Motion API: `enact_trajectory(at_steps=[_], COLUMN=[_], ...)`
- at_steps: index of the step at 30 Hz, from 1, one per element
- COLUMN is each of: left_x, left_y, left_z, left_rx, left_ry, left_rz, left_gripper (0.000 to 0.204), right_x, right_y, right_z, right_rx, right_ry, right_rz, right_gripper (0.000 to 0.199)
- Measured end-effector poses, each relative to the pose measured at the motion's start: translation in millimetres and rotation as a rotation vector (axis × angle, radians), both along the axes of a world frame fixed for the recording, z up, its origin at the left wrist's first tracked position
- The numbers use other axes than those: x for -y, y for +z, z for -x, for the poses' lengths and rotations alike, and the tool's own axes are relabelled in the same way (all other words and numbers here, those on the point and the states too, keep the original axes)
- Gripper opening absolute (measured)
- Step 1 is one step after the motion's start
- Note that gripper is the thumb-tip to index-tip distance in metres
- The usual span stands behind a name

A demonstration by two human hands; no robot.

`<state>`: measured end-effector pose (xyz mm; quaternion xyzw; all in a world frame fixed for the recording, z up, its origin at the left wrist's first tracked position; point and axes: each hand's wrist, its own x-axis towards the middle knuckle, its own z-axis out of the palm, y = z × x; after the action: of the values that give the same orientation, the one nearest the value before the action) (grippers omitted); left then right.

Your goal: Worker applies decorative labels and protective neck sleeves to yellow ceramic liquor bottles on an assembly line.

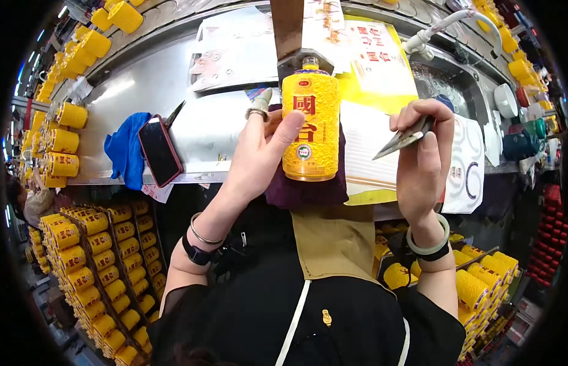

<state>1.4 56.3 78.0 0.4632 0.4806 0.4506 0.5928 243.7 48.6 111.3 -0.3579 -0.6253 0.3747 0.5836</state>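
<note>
Your left hand (259, 146) grips the yellow bottle (320, 146) at its left side, thumb across the front, the other fingers partly hidden behind it. The bottle sits by the near edge of the surface (122, 91), about the middle of that edge, on a dark purple cloth (284, 194), with its neck toward the far edge. Your right hand (423, 161) is closed around a pointed metal blade (399, 144), its tip aimed left toward the bottle but apart from it.

The step looks like detail work on the bottle's raised coating. To do it well, keep the bottle seated on the cloth, since the base is so close to the near edge. Pull your left thumb back from the front before the point comes in, and work away from those fingers. Hold the blade short and nearly flat; a steep point would probably gouge the yellow relief or nick the red characters. Light strokes should suit it best. Mind the white papers (366, 131) just right of the bottle.
</note>
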Motion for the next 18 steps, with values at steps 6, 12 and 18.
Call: enact_trajectory(at_steps=[6, 12, 18], left_x=[-16.0, 27.5, 34.4], left_y=[-21.2, 10.4, 28.2], left_z=[-10.6, 4.0, -16.0], left_rx=[0.014, 0.343, 0.134], left_ry=[-0.023, -0.181, -0.213], left_rz=[0.118, 0.218, -0.117], left_gripper=[0.074, 0.074, 0.111], right_x=[-15.6, -56.7, -31.3], right_y=[-2.9, 21.8, 60.9], right_z=[27.2, 27.6, 0.2], right_rx=[-0.079, 0.274, 0.587], right_ry=[0.147, 0.092, 0.052], right_rz=[0.128, 0.100, -0.103], right_gripper=[0.030, 0.019, 0.021])
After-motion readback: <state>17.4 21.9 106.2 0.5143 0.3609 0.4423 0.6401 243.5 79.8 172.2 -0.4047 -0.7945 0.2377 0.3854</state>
